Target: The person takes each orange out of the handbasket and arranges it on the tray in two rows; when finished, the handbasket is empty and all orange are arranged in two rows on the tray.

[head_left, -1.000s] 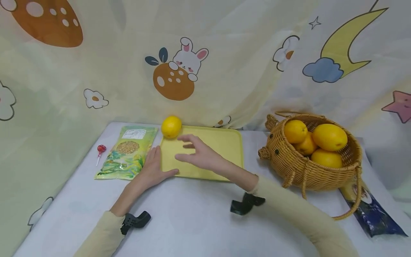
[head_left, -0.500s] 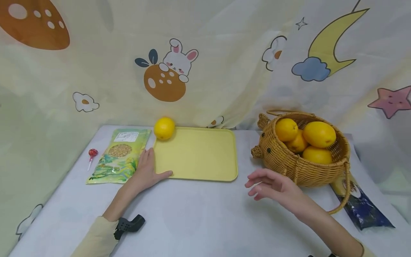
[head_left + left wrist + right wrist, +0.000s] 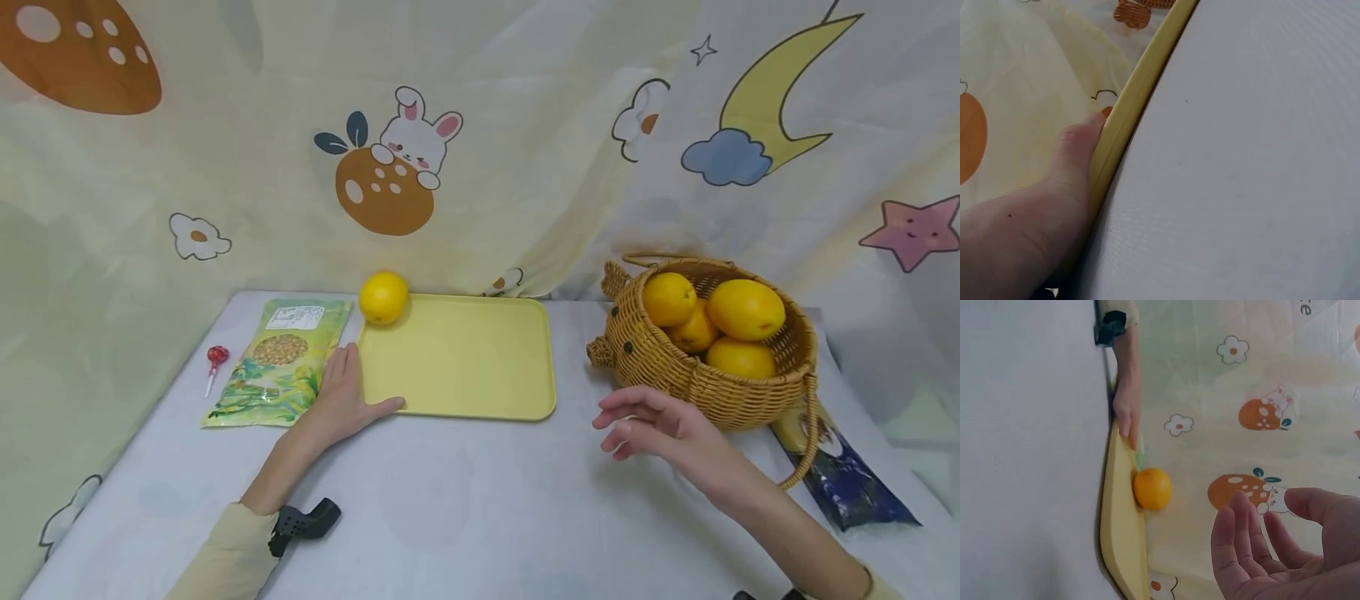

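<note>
My left hand (image 3: 343,400) rests at the left front corner of a yellow tray (image 3: 465,358), fingers straight along its left side. Its thumb (image 3: 1079,147) lies along the tray's front rim in the left wrist view. A round yellow-orange citrus fruit (image 3: 383,298) sits at the tray's back left corner. My right hand (image 3: 667,429) hovers over the white table in front of a wicker basket (image 3: 720,400), its fingers loosely bent and holding nothing. In the right wrist view, the right hand (image 3: 1279,550) has a gap between thumb and fingers.
Several similar fruits (image 3: 742,310) lie in the animal-shaped basket. A blue and gold packet (image 3: 855,483) lies partly behind its handle. Left of the tray are a green bag with a picture of beans (image 3: 281,362) and a red lollipop (image 3: 217,357). A printed curtain (image 3: 525,150) hangs behind.
My right hand has moved from above the tray, near the fruit, rightward to in front of the basket. My left hand stays at the tray's corner. The head view has shifted slightly.
</note>
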`<state>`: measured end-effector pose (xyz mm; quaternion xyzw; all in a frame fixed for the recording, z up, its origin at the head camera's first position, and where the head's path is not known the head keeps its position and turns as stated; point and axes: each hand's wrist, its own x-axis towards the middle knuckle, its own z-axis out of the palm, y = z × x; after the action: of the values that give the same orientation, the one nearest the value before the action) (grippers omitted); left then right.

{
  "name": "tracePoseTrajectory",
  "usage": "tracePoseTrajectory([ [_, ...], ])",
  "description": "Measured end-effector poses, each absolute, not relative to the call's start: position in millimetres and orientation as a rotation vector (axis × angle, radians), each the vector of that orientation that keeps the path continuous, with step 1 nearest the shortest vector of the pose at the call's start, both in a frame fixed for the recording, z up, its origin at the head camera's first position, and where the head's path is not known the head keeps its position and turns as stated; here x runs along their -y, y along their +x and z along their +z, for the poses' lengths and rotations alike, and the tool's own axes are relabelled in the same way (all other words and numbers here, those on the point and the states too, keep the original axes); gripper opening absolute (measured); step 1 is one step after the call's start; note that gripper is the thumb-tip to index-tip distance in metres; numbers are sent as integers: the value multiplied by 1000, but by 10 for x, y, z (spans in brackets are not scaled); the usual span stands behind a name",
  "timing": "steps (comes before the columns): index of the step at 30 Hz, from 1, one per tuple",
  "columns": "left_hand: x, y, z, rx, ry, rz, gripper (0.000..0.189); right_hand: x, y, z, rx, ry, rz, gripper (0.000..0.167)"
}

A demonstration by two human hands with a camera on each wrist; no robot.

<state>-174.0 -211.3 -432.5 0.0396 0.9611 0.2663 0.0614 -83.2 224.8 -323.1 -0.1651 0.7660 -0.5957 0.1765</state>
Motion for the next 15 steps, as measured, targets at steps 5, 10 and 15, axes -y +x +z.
tracePoseTrajectory([
  [5, 2123, -1742, -4328, -2907, 121, 794, 129, -2226, -846, -3258, -2146, -485, -1681, 25],
  [10, 2117, -1747, -4328, -2904, 122, 806, 130, -2223, -862, -3246, -2175, -479, -1676, 25],
  [15, 2115, -1740, -4329, -2903, 125, 819, 130, -2231, -886, -3196, -2215, -488, -1674, 24],
])
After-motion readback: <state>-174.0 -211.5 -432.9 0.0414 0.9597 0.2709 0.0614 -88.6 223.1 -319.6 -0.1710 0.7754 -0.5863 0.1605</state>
